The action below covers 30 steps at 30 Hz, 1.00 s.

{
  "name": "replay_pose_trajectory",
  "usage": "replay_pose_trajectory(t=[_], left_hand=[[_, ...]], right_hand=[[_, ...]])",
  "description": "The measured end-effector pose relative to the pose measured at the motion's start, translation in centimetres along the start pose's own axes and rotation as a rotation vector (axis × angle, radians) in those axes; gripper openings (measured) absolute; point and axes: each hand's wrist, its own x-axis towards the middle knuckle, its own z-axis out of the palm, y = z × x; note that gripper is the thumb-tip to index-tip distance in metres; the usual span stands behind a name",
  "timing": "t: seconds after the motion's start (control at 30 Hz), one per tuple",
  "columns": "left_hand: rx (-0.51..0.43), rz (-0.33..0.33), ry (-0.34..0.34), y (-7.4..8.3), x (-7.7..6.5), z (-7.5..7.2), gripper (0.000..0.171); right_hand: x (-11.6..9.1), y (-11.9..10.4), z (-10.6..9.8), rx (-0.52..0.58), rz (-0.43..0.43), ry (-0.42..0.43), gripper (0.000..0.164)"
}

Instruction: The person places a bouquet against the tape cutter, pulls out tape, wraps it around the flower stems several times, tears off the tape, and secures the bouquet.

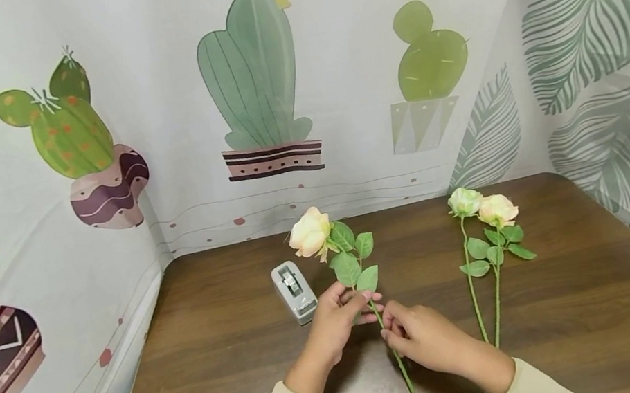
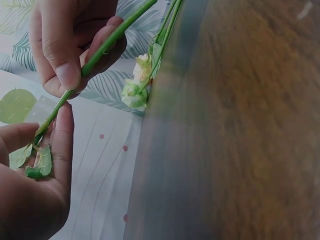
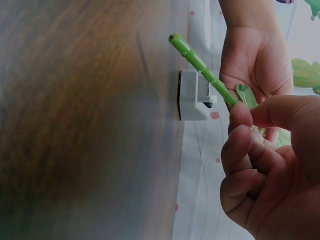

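A cream-peach rose [image 1: 310, 234] on a long green stem slants across the middle of the head view, its bloom up and to the left. My left hand [image 1: 336, 323] pinches the stem just below the green leaves [image 1: 347, 268]. Lower down, the thumb and index finger of my right hand [image 1: 431, 337] grip the same stem, whose cut end [image 3: 174, 38] sticks out free. In the left wrist view, my left thumb lies against the stem [image 2: 107, 46] beside the leaves, and the bloom is out of frame.
A grey tape dispenser [image 1: 295, 293] stands left of the hands on the brown wooden table [image 1: 225, 367]. Two more flowers, one greenish white [image 1: 465, 201] and one peach [image 1: 497, 210], lie to the right. A cactus-print cloth [image 1: 345, 79] hangs behind.
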Motion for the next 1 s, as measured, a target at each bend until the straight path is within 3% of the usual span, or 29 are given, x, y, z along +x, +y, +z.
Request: replay_pose_trajectory(t=[0.27, 0.5, 1.0], left_hand=[[-0.004, 0.004, 0.043, 0.2, 0.1, 0.0, 0.025], [0.003, 0.015, 0.085, 0.6, 0.2, -0.5, 0.022], [0.001, 0.038, 0.2, 1.7, 0.4, -1.9, 0.018]], right_hand=[[0.0, 0.2, 0.1, 0.007, -0.018, 0.016, 0.009], [0.2, 0.3, -0.8, 0.007, 0.036, 0.042, 0.006], [0.8, 3.4, -4.1, -0.148, 0.156, 0.237, 0.007]])
